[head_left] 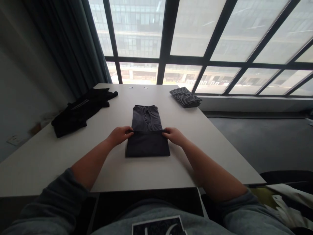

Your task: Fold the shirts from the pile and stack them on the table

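A dark grey shirt with a buttoned placket [147, 143] lies on the white table in front of me, its lower part folded up over itself. My left hand [120, 135] pinches the left end of the folded edge. At the right end of that same edge, my right hand [174, 135] grips the cloth between thumb and fingers. Beyond the fold, the shirt's upper part with its row of small buttons faces up.
A black garment [84, 109] lies loosely spread at the table's left side. Near the back right edge sits a folded striped garment [186, 97]. The white table [107, 176] reaches to the window, with a dark curtain [70, 42] at left.
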A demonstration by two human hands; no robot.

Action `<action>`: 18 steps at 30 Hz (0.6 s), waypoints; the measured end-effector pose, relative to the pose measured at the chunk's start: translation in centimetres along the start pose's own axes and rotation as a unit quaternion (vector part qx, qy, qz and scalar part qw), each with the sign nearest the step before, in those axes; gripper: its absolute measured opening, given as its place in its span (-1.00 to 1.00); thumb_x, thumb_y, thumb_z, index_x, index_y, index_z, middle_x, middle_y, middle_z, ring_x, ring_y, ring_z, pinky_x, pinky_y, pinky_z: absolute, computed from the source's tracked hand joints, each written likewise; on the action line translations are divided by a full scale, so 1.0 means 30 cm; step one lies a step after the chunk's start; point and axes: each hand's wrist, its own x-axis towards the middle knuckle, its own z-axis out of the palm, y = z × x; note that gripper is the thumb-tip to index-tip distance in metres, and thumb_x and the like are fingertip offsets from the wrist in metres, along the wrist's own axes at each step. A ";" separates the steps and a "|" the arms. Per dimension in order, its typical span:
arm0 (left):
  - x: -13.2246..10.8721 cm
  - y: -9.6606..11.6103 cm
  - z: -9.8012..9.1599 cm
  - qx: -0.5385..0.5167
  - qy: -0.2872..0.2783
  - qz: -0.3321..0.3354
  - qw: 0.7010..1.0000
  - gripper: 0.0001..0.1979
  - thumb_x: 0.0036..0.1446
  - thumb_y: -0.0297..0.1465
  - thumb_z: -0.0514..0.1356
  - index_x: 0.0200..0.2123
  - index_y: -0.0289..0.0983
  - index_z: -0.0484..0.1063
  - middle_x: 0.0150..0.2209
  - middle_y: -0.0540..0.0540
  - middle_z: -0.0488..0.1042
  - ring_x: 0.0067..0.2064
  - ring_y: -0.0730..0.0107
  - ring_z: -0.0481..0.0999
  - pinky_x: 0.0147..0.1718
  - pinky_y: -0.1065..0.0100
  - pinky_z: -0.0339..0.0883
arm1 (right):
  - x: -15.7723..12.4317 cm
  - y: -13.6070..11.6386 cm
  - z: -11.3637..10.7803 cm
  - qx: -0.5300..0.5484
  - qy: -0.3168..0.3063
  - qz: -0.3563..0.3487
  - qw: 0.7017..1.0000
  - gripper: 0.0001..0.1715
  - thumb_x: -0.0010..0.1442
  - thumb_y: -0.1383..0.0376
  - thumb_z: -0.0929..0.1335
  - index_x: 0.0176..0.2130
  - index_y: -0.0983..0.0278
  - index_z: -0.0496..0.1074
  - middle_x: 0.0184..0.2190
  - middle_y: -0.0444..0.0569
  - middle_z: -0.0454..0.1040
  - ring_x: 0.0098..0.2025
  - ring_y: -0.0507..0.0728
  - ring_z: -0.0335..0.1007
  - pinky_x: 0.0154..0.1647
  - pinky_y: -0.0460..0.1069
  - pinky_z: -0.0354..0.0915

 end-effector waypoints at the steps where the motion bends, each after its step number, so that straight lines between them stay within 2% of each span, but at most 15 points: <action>1: 0.012 -0.024 0.021 0.009 0.002 -0.008 1.000 -0.71 0.22 -0.15 0.23 -0.13 -0.18 0.61 -0.34 -0.04 0.63 -0.29 0.22 0.60 -0.20 0.26 0.43 | 0.019 0.013 0.014 -0.040 0.016 0.002 0.999 -0.79 0.26 0.22 0.38 -0.23 0.31 0.57 -0.37 -0.06 0.53 -0.33 0.07 0.39 -0.23 -0.05 0.26; 3: 0.017 -0.056 0.054 0.025 0.005 0.003 1.000 -0.71 0.23 -0.19 0.22 -0.08 -0.18 0.60 -0.17 -0.11 0.66 -0.12 0.12 0.62 -0.05 0.16 0.46 | 0.035 0.039 0.041 -0.100 0.038 -0.002 0.994 -0.76 0.25 0.27 0.42 -0.11 0.31 0.59 -0.29 -0.02 0.56 -0.24 0.11 0.43 -0.10 -0.01 0.32; 5: 0.009 -0.058 0.074 0.044 0.020 0.044 0.998 -0.68 0.25 -0.21 0.22 -0.01 -0.19 0.59 -0.02 -0.17 0.62 0.03 0.04 0.57 0.10 0.06 0.43 | 0.029 0.056 0.064 -0.141 0.067 -0.033 0.987 -0.61 0.23 0.29 0.44 0.05 0.30 0.58 -0.17 0.04 0.56 -0.11 0.17 0.45 0.07 0.05 0.35; 9: -0.003 0.026 0.116 0.088 0.033 0.098 0.991 -0.58 0.37 -0.14 0.16 0.16 -0.20 0.52 0.16 -0.22 0.53 0.19 -0.01 0.49 0.22 -0.01 0.35 | -0.008 0.033 0.106 -0.197 0.122 -0.122 0.965 -0.45 0.33 0.23 0.39 0.26 0.30 0.48 0.13 0.18 0.47 0.20 0.30 0.34 0.32 0.18 0.28; 11: -0.007 0.083 0.158 0.109 -0.002 0.114 0.987 -0.50 0.40 -0.09 0.13 0.27 -0.19 0.44 0.30 -0.22 0.43 0.32 -0.03 0.39 0.30 -0.03 0.27 | -0.027 0.005 0.137 -0.215 0.100 -0.157 0.959 -0.37 0.37 0.18 0.36 0.35 0.31 0.39 0.29 0.19 0.37 0.36 0.35 0.21 0.44 0.24 0.17; 14: -0.024 0.141 0.229 0.139 -0.069 0.140 0.978 -0.35 0.41 -0.03 0.10 0.44 -0.19 0.24 0.47 -0.20 0.21 0.48 -0.03 0.15 0.44 -0.07 0.04 | -0.052 -0.022 0.190 -0.252 0.021 -0.192 0.948 -0.22 0.42 0.10 0.33 0.48 0.33 0.21 0.49 0.16 0.10 0.55 0.37 -0.10 0.55 0.34 -0.06; 16: -0.049 0.158 0.259 0.153 -0.096 0.143 0.973 -0.29 0.42 -0.02 0.08 0.50 -0.19 0.13 0.51 -0.19 0.12 0.52 0.00 0.07 0.47 -0.08 -0.08 | -0.072 -0.022 0.217 -0.269 -0.032 -0.192 0.943 -0.18 0.45 0.06 0.28 0.52 0.35 0.12 0.53 0.15 -0.02 0.57 0.36 -0.16 0.57 0.35 -0.10; 18: -0.087 0.172 0.269 0.161 -0.109 0.139 0.971 -0.26 0.42 -0.01 0.07 0.52 -0.21 0.08 0.53 -0.18 0.06 0.53 0.00 0.03 0.48 -0.09 -0.11 | -0.107 -0.017 0.234 -0.278 -0.063 -0.186 0.940 -0.15 0.47 0.03 0.26 0.54 0.36 0.06 0.54 0.16 -0.09 0.57 0.35 -0.16 0.57 0.34 -0.10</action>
